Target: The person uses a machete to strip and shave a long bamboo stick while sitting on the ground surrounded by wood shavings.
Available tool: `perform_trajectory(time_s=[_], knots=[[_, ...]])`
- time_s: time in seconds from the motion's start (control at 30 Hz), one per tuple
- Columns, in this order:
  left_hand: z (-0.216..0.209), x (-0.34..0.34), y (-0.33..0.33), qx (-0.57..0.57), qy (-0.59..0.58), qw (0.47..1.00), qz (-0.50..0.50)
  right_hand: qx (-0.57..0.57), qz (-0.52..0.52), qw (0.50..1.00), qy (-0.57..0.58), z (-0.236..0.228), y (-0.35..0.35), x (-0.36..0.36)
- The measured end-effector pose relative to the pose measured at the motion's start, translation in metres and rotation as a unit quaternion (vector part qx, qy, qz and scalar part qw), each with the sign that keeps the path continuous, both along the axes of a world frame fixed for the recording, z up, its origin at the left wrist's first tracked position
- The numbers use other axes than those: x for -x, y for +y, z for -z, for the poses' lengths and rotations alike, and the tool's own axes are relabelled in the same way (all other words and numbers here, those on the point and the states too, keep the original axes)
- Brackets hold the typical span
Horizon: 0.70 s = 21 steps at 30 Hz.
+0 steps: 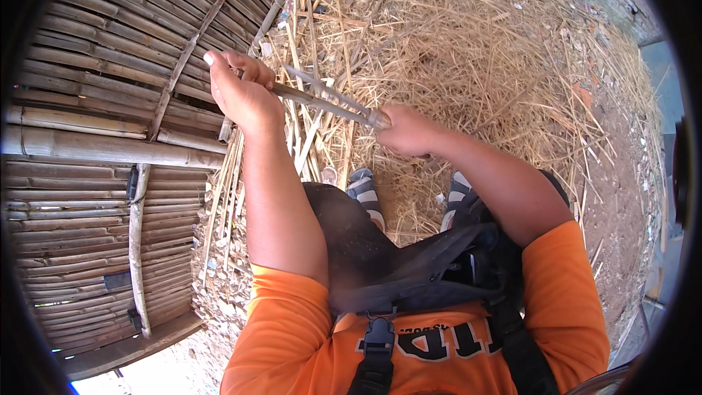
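My left hand [248, 91] is raised in front of the bamboo wall, its fingers curled round a thin brown stick [296, 95]. That stick runs right and slightly down toward my other hand. Lower and to the right, my right hand [409, 129] is closed round the handle of a knife-like tool [333, 93]. Its narrow grey blade points up and left, and a pale collar shows just outside my fist. Blade and stick come close together near that collar; whether they touch there I cannot tell.
A wall of split bamboo [110, 58] stands at my left, with a thick bamboo pole [110, 148] across it. Loose straw and slivers [468, 51] cover the ground ahead. Long bamboo strips [230, 190] lie along the wall's foot. My sandalled feet [365, 194] are below my hands.
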<state>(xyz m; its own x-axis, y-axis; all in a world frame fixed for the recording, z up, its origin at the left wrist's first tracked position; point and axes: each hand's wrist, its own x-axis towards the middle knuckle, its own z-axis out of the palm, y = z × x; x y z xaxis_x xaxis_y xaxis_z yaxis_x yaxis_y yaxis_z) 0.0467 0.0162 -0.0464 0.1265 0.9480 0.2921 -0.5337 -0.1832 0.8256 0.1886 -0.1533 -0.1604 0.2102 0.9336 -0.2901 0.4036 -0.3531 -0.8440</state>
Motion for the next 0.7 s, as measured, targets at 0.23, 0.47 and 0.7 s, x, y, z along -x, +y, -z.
perform_trajectory(time_s=[0.23,0.47,0.7], knots=[[-0.001,-0.001,-0.004,0.006,0.003,1.0,-0.007,-0.143,0.062,0.977,0.148,-0.032,-0.003,-0.002],[-0.006,-0.002,-0.011,0.017,0.026,0.999,-0.025,0.042,-0.021,0.983,0.176,-0.006,-0.014,0.013],[-0.004,0.0,-0.007,0.019,0.014,0.999,-0.048,0.074,-0.024,0.99,0.115,0.008,-0.001,0.009]])
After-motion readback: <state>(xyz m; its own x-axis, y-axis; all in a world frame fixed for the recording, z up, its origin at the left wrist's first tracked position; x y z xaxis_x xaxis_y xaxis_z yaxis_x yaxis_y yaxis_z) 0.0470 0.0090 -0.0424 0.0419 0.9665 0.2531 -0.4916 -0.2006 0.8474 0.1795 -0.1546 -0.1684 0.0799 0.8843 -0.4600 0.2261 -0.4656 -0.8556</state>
